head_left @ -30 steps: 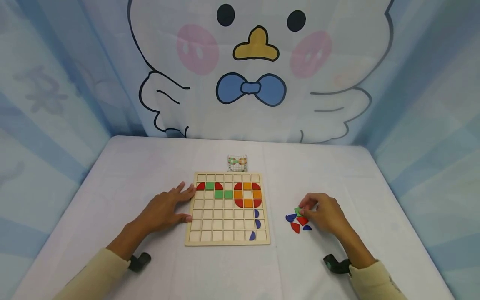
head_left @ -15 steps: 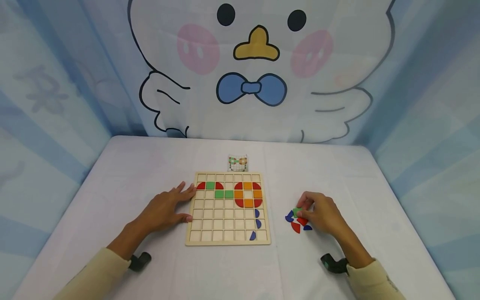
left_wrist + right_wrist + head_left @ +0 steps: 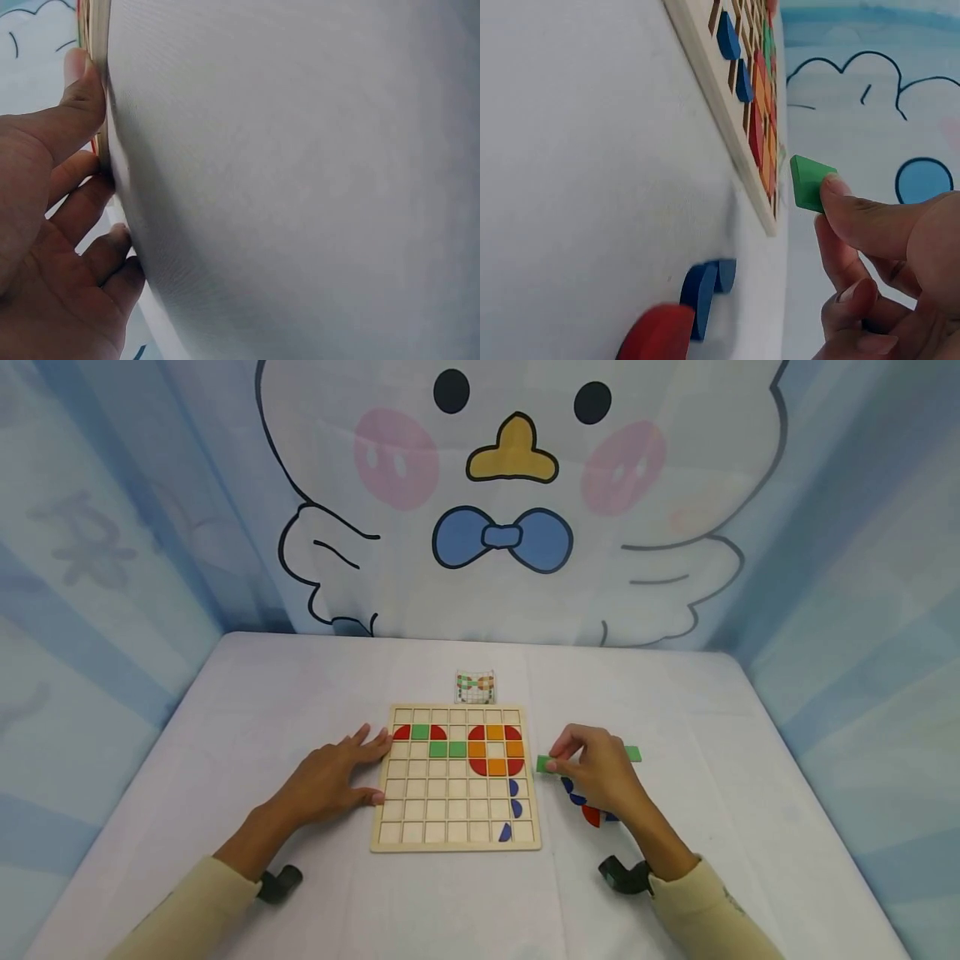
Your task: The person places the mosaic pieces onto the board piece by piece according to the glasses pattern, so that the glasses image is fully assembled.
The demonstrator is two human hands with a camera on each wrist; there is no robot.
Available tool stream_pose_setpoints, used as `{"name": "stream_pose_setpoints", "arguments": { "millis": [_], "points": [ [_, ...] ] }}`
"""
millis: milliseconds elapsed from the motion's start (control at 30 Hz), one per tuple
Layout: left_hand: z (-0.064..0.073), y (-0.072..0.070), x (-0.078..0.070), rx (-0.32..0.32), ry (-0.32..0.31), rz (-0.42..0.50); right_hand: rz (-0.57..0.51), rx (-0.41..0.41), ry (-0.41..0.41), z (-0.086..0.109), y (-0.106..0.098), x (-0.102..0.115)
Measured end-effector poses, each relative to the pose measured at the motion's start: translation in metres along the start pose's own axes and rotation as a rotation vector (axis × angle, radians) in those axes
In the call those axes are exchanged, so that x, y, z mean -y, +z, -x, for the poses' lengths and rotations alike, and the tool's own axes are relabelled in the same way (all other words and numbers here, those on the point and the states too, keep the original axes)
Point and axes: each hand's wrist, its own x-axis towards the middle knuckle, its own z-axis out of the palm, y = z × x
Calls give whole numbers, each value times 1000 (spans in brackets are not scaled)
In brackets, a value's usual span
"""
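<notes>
My right hand (image 3: 596, 768) pinches a green square tile (image 3: 810, 182) between thumb and fingertips, just right of the wooden grid board (image 3: 457, 810). My left hand (image 3: 326, 781) rests with spread fingers and thumb against the board's left edge; the left wrist view shows the thumb (image 3: 79, 94) touching that edge. On the board, green squares (image 3: 447, 749) run between red quarter-round pieces (image 3: 402, 732) and a ring of red and orange tiles (image 3: 497, 767). Several small blue half-round pieces (image 3: 516, 807) sit in the right-hand columns.
Loose blue pieces (image 3: 699, 296) and a red piece (image 3: 591, 815) lie on the table beneath my right hand, partly hidden by it. Another green piece (image 3: 633, 753) shows beyond that hand. A small pattern card (image 3: 476, 687) lies behind the board.
My right hand has lifted the green tile from the loose pieces and carried it left and away from me, close to the board's right edge. My left hand stays in place.
</notes>
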Motion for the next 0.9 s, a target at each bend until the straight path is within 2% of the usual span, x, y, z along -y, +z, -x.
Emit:
{"name": "stream_pose_setpoints", "arguments": {
  "millis": [533, 900],
  "points": [
    [1, 0, 2, -18, 16, 6, -135, 87, -180, -16, 38, 57],
    [1, -3, -1, -9, 19, 4, -152, 85, -272, -33, 65, 89]
  ]
}}
